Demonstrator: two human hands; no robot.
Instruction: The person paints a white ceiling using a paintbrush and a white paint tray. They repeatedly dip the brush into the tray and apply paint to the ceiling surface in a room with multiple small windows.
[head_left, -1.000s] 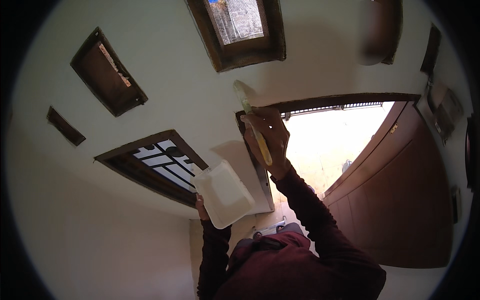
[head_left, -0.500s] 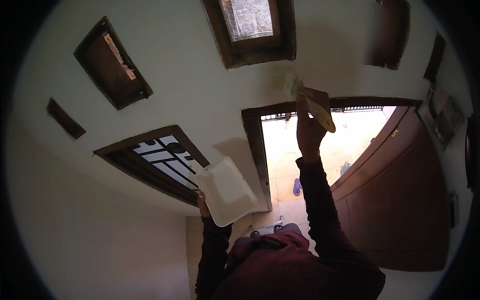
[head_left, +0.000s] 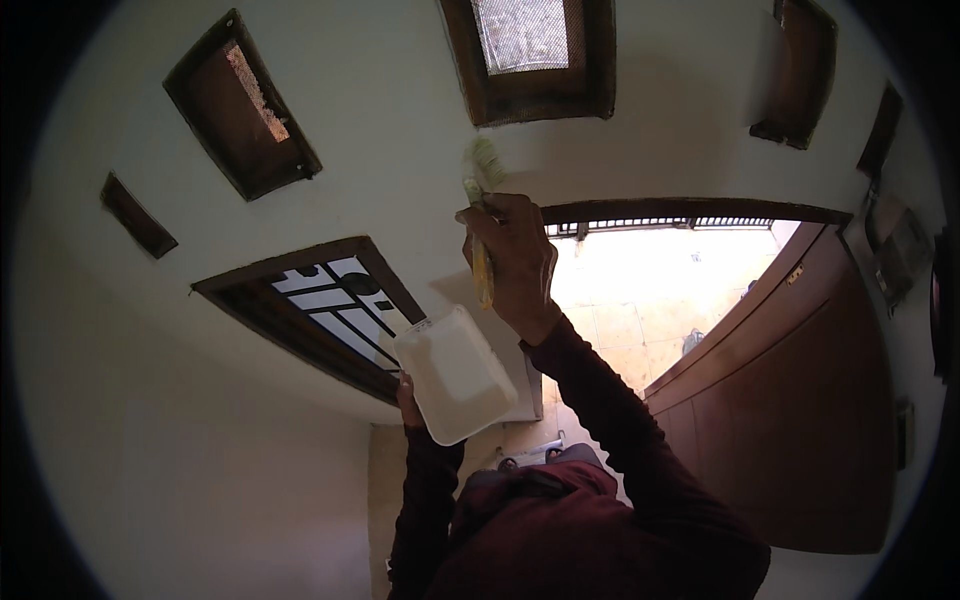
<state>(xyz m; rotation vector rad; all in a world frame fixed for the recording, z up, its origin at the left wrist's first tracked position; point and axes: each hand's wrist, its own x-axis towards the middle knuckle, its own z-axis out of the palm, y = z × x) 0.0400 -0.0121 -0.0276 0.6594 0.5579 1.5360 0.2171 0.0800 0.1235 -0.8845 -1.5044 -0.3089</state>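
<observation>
1 white rectangular plastic tray was held in the left hand, thumb at its left rim, other fingers hidden. At 1 o'clock from it, the right hand was curled closed around a yellow-handled paintbrush, its pale green bristles pointing to 11 o'clock at an off-white wall; whether they touched could not be told. A brown-framed mesh opening sat near the bristles, at 1 o'clock. The tray's corner hid part of a brown-framed, black-barred window at 10 o'clock. A dark red sleeve crossed the bright doorway at the right hand's 3 o'clock; a brown wooden door stood at 4 o'clock.
</observation>
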